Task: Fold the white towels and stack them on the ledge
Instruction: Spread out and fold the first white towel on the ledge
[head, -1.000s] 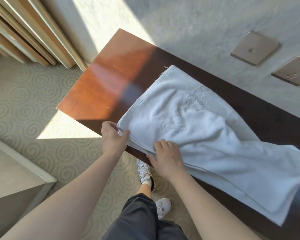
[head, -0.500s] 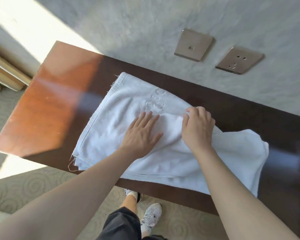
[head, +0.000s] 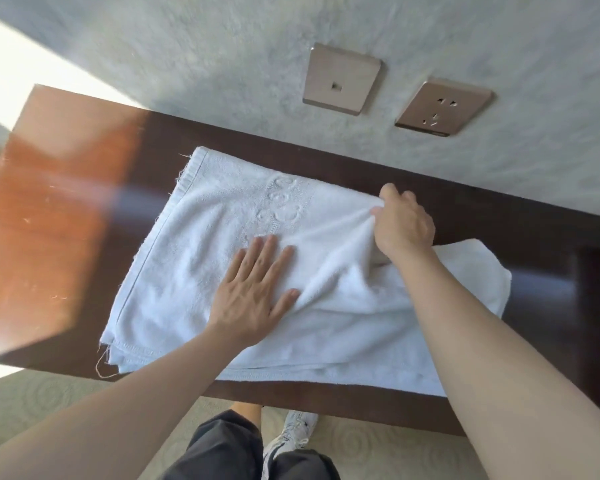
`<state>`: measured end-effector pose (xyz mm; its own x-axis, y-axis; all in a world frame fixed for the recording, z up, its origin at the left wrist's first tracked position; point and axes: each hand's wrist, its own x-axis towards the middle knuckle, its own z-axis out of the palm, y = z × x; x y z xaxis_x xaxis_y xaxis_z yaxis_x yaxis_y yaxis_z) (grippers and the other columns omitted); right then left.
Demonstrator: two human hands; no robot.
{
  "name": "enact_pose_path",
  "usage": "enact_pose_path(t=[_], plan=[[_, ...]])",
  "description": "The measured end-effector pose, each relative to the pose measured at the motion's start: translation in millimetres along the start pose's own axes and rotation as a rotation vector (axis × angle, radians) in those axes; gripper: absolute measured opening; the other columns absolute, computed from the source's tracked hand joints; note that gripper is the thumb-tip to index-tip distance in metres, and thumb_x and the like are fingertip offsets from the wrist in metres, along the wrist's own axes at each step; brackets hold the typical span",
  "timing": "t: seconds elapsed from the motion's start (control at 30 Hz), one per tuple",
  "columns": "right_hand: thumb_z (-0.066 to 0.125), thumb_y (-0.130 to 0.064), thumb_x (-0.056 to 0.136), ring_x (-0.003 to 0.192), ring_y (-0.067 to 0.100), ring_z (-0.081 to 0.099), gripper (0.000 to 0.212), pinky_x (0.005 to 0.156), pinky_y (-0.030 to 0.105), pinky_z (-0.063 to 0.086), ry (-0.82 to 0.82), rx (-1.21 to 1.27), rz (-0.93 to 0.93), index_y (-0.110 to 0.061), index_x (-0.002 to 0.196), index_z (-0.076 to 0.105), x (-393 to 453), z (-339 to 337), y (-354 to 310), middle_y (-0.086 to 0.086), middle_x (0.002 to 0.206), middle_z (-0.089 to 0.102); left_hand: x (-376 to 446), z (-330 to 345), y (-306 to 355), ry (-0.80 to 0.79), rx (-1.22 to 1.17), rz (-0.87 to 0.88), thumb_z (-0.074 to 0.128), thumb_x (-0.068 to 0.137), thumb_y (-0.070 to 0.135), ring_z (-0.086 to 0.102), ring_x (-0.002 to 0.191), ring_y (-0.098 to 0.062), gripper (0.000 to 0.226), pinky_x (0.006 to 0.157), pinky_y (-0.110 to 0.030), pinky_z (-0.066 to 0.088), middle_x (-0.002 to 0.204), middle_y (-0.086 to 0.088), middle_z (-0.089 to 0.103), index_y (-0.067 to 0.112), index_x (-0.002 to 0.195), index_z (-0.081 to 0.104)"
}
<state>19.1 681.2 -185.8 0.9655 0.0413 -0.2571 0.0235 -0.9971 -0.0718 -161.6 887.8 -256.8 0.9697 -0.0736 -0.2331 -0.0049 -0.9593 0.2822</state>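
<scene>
A white towel [head: 201, 258] with an embossed pattern lies spread in layers on the dark wooden ledge [head: 66, 209] against the wall. My left hand [head: 253, 289] lies flat on the towel's middle, fingers straight and spread, pressing it down. My right hand [head: 402, 226] pinches a bunch of the top layer near the far edge and lifts it, so taut creases run from it towards my left hand. The towel's right end [head: 478, 271] lies rumpled past my right forearm.
Two metal wall plates, a switch plate [head: 342, 79] and a socket [head: 442, 107], sit on the textured wall above the ledge. Sunlight falls on the ledge's left end. Carpet [head: 49, 403], my dark trousers and a white shoe [head: 291, 431] lie below the ledge's front edge.
Both hands left the towel's near left corner and went to its middle. My left hand now presses flat, and my right hand has gathered and raised a fold of the top layer.
</scene>
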Motion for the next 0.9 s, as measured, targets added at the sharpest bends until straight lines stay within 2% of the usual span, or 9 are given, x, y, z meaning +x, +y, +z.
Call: enact_pose_path(t=[0.1,0.27,0.33,0.4,0.53,0.63,0.73,0.8,0.9], plan=[[0.049,-0.023,0.103,0.110,0.036,0.051,0.026,0.091,0.043,0.036,0.197,-0.056,-0.086,-0.016,0.129,0.051,3.6,-3.5,-13.0,0.015,0.122,0.052,-0.3,-2.6,-0.4,-0.029,0.006,0.003,0.003,0.098,0.071,-0.012,0.156,-0.021,0.075,0.127,-0.043,-0.001,0.171,0.000,-0.005,0.033,0.162,0.002],[0.052,-0.021,0.101,0.137,0.033,0.036,0.042,0.110,0.053,0.028,0.111,-0.049,-0.046,-0.021,0.140,0.040,-18.7,19.1,-17.5,0.010,0.144,0.043,-4.2,-13.7,17.7,-0.003,-0.028,-0.054,0.001,0.098,0.068,-0.007,0.157,-0.025,0.074,0.128,-0.046,0.002,0.170,-0.005,-0.004,0.031,0.162,0.007],[0.048,-0.022,0.102,0.148,0.039,0.016,0.044,0.114,0.062,0.019,0.082,-0.019,0.035,-0.023,0.145,0.036,-28.6,28.8,-8.4,0.012,0.160,0.023,-8.7,-12.7,35.1,0.032,-0.026,0.009,0.004,0.102,0.064,-0.003,0.157,-0.027,0.071,0.127,-0.047,0.007,0.170,-0.008,0.000,0.029,0.163,0.011],[0.047,-0.018,0.101,0.149,0.043,0.013,0.052,0.116,0.064,0.016,0.036,0.021,0.078,-0.028,0.149,0.030,-30.8,34.5,2.8,0.011,0.166,0.007,-14.0,-6.9,57.3,0.055,-0.026,0.108,0.010,0.104,0.061,-0.001,0.157,-0.028,0.071,0.126,-0.048,0.011,0.170,-0.010,0.002,0.023,0.163,0.011],[0.044,-0.027,0.104,0.145,0.038,0.024,0.059,0.117,0.053,0.020,-0.022,-0.010,0.011,-0.029,0.157,0.018,-19.0,35.7,28.5,0.014,0.166,0.011,-24.6,7.9,104.1,0.101,0.023,0.225,0.024,0.105,0.059,0.002,0.157,-0.030,0.074,0.126,-0.048,0.011,0.170,-0.013,0.005,0.013,0.162,0.015],[0.047,-0.029,0.104,0.149,0.040,0.020,0.064,0.120,0.048,0.018,-0.094,0.121,-0.065,-0.017,0.158,0.016,-3.4,27.5,47.2,0.021,0.164,0.013,-30.4,24.2,133.6,0.032,0.032,0.324,0.025,0.106,0.060,-0.004,0.157,-0.028,0.073,0.127,-0.048,0.007,0.170,-0.011,-0.001,0.017,0.163,0.009],[0.044,-0.027,0.105,0.149,0.038,0.020,0.059,0.119,0.048,0.018,-0.111,0.199,-0.197,-0.013,0.157,0.020,7.3,19.4,67.5,0.022,0.164,0.016,-31.8,39.8,146.6,-0.061,0.063,0.317,0.020,0.106,0.062,-0.017,0.156,-0.025,0.071,0.127,-0.049,0.003,0.169,-0.011,-0.015,0.025,0.163,0.001],[0.042,-0.030,0.105,0.150,0.037,0.019,0.058,0.119,0.053,0.014,-0.047,0.109,-0.276,-0.017,0.157,0.021,4.0,18.7,85.8,0.019,0.164,0.017,-31.4,43.2,148.1,-0.069,0.084,0.278,0.019,0.105,0.062,-0.017,0.156,-0.024,0.069,0.127,-0.049,0.002,0.169,-0.010,-0.015,0.027,0.163,0.007],[0.033,-0.042,0.105,0.154,0.034,0.009,0.058,0.122,0.055,0.005,-0.020,0.018,-0.290,-0.022,0.158,0.019,-21.5,28.8,122.7,0.014,0.167,0.013,-32.5,42.7,152.8,-0.042,0.016,0.240,0.026,0.105,0.061,-0.008,0.157,-0.024,0.064,0.126,-0.049,0.004,0.171,-0.009,-0.006,0.027,0.159,0.030]])
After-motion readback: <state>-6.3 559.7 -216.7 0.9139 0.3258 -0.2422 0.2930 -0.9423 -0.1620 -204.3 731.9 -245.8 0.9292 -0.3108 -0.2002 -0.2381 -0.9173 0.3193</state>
